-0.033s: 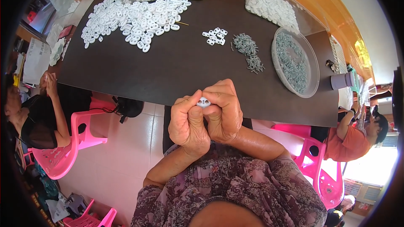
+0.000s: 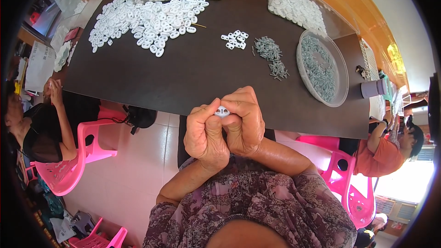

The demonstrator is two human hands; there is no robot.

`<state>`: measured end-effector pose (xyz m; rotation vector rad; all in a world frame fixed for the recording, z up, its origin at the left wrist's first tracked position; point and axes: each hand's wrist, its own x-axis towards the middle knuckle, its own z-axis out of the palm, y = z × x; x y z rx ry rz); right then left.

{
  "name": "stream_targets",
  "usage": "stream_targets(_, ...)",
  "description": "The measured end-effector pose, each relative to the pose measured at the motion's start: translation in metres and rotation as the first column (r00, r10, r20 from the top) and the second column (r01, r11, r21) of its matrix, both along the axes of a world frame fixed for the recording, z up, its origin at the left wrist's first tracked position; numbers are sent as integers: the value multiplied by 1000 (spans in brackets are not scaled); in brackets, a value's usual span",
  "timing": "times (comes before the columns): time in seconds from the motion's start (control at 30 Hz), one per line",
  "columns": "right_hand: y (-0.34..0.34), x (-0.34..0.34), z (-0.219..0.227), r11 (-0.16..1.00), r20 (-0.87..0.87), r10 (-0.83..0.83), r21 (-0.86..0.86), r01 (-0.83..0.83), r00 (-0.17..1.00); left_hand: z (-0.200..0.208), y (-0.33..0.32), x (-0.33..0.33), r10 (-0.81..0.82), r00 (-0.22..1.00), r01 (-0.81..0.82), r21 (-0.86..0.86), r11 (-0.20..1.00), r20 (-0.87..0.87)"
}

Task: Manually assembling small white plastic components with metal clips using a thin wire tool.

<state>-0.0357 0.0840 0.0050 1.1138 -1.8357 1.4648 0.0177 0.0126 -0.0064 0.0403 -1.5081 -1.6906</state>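
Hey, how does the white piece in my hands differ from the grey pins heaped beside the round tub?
Shape: the white piece shows a rounded face with dark openings; the grey pins are slender rods. Number: the white piece is single, the grey pins many. Place: the left hand and right hand pinch the white piece, while the grey pins lie on the dark table. Both are small.

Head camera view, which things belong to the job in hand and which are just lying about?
Likely in the job: white two-holed piece, pinched by left hand and right hand; heaped white oval pieces; grey pins; round clear tub.

Apparently just lying about: purple-grey cylindrical container; black bag-like item.
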Motion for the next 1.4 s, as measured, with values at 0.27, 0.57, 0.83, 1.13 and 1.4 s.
stream_targets(0.27, -2, -3, 0, 1000, -4, 14, -11, -14, 1000, 0, 2, -3, 25, 999, -25, 6, 1000, 38)
stream_targets(0.57, 23, -18, 24, 992, 28, -110, 73, 108, 994, 14, -2, -7, -227, 965, 219, 73, 973, 130)
stream_targets(0.83, 104, -148, 115, 792, -146, -588, 98, 603, 796, 73, -28, 0, -266, 941, 321, -309, 895, 209)
stream_targets(1.13, 160, -284, 127, 478, -272, -677, 544, 690, 684, 210, 45, 40, -174, 971, 93, 408, 908, 165)
stream_targets(1.4, 127, -227, 123, 557, -496, -558, 372, 743, 666, 144, -24, 14, -590, 781, 589, -70, 805, -203)
